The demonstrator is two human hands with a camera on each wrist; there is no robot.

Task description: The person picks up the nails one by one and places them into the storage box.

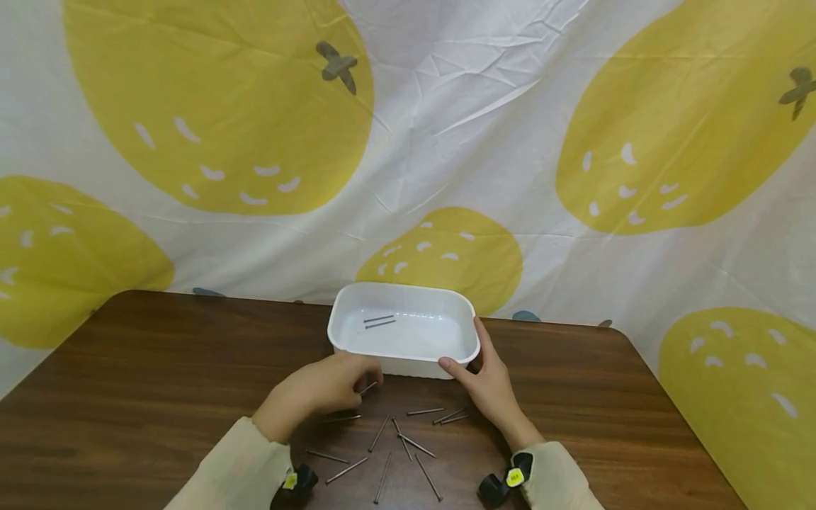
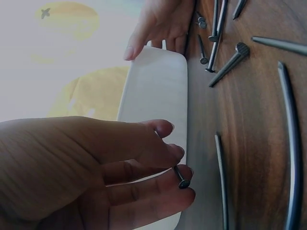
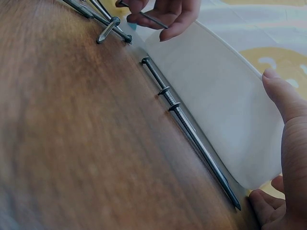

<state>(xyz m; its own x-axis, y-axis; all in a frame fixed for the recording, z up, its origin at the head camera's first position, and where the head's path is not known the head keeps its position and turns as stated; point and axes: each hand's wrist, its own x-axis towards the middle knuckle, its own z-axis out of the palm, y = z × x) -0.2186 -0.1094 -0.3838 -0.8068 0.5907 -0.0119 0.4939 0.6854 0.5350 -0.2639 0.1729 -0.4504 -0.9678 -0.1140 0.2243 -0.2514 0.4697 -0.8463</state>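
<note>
A white plastic box stands near the back of the table, with two nails lying inside it. My left hand is in front of the box's left part and pinches a nail between thumb and fingers; its head points out from the fingertips in the left wrist view. On the right, my right hand grips the corner of the box, thumb on the front rim and fingers along the side. Several loose nails lie scattered on the wood between my forearms.
The brown wooden table has rounded back corners. Behind it hangs a white cloth printed with yellow fruit. A black wrist camera sits at each cuff. Three nails lie close together just before the box's right part.
</note>
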